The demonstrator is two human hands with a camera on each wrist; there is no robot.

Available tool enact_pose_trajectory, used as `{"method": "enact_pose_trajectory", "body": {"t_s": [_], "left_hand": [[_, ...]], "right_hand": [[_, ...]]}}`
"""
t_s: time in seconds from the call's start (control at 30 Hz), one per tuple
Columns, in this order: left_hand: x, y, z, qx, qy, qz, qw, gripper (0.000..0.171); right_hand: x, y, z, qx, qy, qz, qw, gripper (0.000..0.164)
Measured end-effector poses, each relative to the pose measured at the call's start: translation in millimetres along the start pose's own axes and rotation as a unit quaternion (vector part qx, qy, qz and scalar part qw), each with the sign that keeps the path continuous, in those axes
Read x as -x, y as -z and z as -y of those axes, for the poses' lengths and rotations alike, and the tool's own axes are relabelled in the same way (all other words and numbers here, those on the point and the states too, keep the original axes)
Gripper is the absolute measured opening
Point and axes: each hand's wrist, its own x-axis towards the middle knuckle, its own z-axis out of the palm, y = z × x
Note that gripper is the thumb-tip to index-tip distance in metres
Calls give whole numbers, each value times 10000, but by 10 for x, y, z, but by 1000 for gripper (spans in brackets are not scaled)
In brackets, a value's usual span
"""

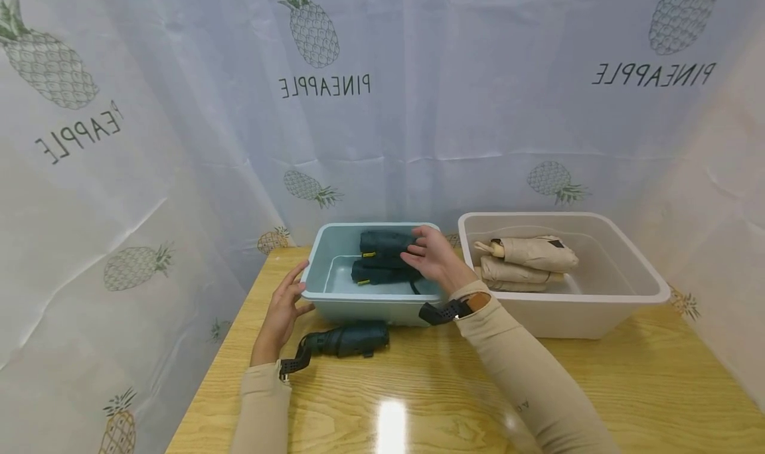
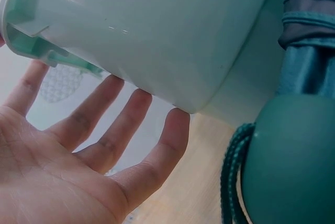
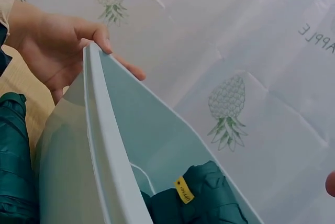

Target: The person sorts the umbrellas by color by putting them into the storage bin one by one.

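A light blue plastic bin (image 1: 370,299) holds two folded dark teal umbrellas (image 1: 385,271), each with a small yellow tag. My left hand (image 1: 283,311) is at the bin's left side, fingers spread and fingertips touching the outer wall, as the left wrist view shows. Over the bin's right part is my right hand (image 1: 435,258), its fingers loosely bent beside the umbrellas' right ends and nothing visible in its grasp. Another folded teal umbrella (image 1: 349,340) lies on the table in front of the bin; its rounded handle (image 2: 293,156) and cord appear in the left wrist view.
To the right stands a larger white bin (image 1: 633,261) with several folded beige umbrellas (image 1: 532,255) in its left part. Both bins sit on a wooden table (image 1: 335,407). A pineapple-print curtain (image 1: 418,109) hangs behind and at the sides.
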Motion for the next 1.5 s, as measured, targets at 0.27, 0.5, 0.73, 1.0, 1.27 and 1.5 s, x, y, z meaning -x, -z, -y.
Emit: {"method": "enact_pose_trajectory", "body": {"t_s": [0.27,0.5,0.73,1.0,1.27,1.5], "left_hand": [[7,8,9,-26,2,-20,10000,53],[-3,-8,-1,14,-6,-9,10000,53],[-6,-23,-5,22,-30,1,10000,53],[-4,-24,3,12,-7,-42,10000,53],[-4,-20,9,-47,1,-57,10000,53],[-15,-12,20,-54,-21,-38,10000,52]], "right_hand": [[90,26,-9,432,144,293,9985,64],[203,98,-56,1174,391,842,9887,53],[409,168,-195,2295,1323,1350,9548,35],[616,241,-514,3119,2512,2215,8891,21],[731,351,-833,4013,2568,2564,8410,20],[705,414,-1048,5429,2826,2341,7554,21]]}}
